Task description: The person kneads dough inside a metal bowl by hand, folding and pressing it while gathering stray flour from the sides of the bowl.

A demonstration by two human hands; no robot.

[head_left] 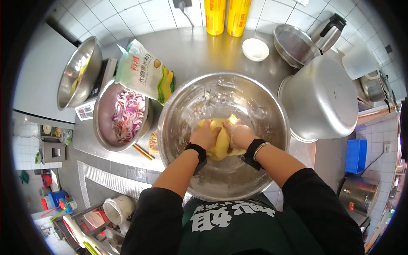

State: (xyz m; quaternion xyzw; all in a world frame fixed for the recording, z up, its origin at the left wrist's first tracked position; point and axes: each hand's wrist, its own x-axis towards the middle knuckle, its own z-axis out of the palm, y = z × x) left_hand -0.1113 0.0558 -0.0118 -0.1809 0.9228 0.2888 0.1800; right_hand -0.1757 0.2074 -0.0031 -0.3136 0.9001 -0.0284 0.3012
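A lump of yellow dough (pixel 222 144) lies in the middle of a large steel mixing bowl (pixel 178 170). My left hand (pixel 205 136) grips the dough from the left, its fingers pressed into the top. From the right, my right hand (pixel 241 135) clasps the same lump, with a bit of dough sticking up past its fingers. The fingertips of both hands are partly buried or hidden in the dough. Whitish residue smears the bowl's inner wall. Black bands circle both wrists, and a bracelet sits on the right one.
Left of the bowl stand a flour bag (pixel 144 72), a bowl of sliced red onions (pixel 102 123), chopsticks (pixel 143 152) and a tilted steel bowl (pixel 63 85). Behind are a small white bowl (pixel 255 49) and yellow rolls (pixel 215 17). A large upturned pot (pixel 318 97) stands close on the right.
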